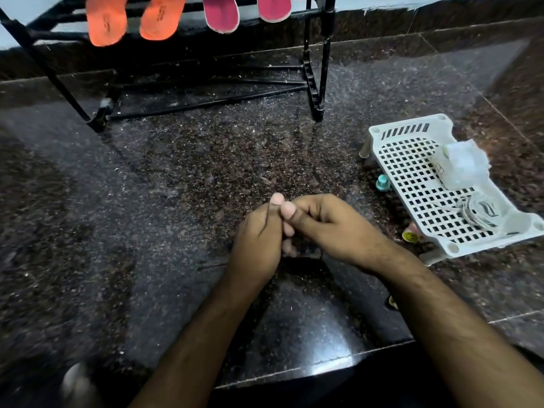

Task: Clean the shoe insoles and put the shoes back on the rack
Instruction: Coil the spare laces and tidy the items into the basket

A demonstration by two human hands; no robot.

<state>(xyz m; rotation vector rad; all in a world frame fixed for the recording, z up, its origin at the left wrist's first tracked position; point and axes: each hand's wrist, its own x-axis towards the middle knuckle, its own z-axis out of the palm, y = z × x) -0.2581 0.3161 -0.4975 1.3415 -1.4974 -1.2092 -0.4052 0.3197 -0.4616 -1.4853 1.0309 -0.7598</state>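
Both forearms reach in from the bottom edge and meet low over the dark speckled stone floor [164,178]. The left hand [259,240] and right hand [329,225] are pressed together, thumbs up and side by side, fingers [287,228] curled inward against each other. Whether anything is pinched between them cannot be told; the palms hide the gap.

Beyond the hands, at the top of the view, stands a black metal shoe rack [316,83]. On its upper rails lie 2 orange insoles [132,19] side by side, toes hanging over the front edge, and just right of them 2 pink insoles [244,10], also overhanging. The lower rails show nothing on them.

To the right of the hands, a white perforated plastic tray [412,178] on short legs rests on the floor. It holds a pale wrapped packet [462,166] near its far end and a small bundle of folded striped material [479,212] near its close end. A small teal cap-shaped object [382,183] sits on the floor just beside the tray's left edge, and a yellow smiley-face sticker [409,237] shows beneath its near corner.
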